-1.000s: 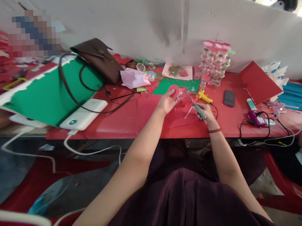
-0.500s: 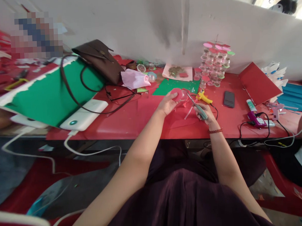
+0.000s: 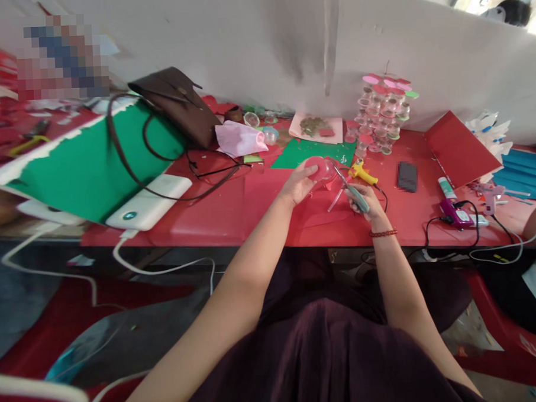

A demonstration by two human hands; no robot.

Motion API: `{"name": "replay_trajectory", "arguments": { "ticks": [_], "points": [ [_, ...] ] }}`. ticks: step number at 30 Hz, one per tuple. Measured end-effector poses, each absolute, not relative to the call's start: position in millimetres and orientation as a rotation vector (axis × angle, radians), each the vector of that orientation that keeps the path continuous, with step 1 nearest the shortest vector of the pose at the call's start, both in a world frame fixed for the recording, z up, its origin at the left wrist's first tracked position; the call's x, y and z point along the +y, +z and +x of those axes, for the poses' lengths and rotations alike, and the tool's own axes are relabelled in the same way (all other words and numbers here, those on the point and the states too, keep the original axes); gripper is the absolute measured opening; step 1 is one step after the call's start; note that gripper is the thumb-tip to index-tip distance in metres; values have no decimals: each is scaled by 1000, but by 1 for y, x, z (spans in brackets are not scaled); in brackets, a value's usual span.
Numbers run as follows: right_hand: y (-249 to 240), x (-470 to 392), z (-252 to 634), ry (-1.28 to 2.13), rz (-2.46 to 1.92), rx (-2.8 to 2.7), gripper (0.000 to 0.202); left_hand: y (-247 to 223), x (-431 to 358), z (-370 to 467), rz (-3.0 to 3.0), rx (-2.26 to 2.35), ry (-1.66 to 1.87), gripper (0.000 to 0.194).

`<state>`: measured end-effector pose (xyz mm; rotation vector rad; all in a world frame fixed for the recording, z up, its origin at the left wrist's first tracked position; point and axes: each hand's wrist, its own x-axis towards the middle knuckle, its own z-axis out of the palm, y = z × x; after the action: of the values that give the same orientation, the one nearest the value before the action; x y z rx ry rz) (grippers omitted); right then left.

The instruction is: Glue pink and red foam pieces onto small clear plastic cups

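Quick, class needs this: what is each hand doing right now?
Left hand: closed, holding a clear plastic cup with a red disc.
Right hand: closed on the grey-green scissors.

Can't read any actual text here, tbh. The white power bank (image 3: 161, 197) by the red tabletop's (image 3: 215, 212) front edge has a round green logo, too tiny to decipher, and the purple adapter's (image 3: 451, 211) pale label is just blur.

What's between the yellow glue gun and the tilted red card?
A dark phone, lying flat on the red tabletop. The head view shows it.
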<state>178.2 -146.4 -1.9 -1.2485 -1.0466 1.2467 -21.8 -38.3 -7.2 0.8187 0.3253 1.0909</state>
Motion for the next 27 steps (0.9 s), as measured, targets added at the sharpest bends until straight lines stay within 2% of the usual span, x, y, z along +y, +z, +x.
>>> {"name": "replay_trajectory", "arguments": {
  "ticks": [16,23,27],
  "points": [
    [-7,-145,179,1233,-1262,-1043,58,-7,-37,-26,726,327,1034,52],
    [-10,-144,181,1232,-1259,-1059,58,-8,-35,-24,715,335,1112,72],
    [-9,-144,181,1237,-1264,-1056,57,-8,-34,-24,737,338,1122,72]
  ]
}}
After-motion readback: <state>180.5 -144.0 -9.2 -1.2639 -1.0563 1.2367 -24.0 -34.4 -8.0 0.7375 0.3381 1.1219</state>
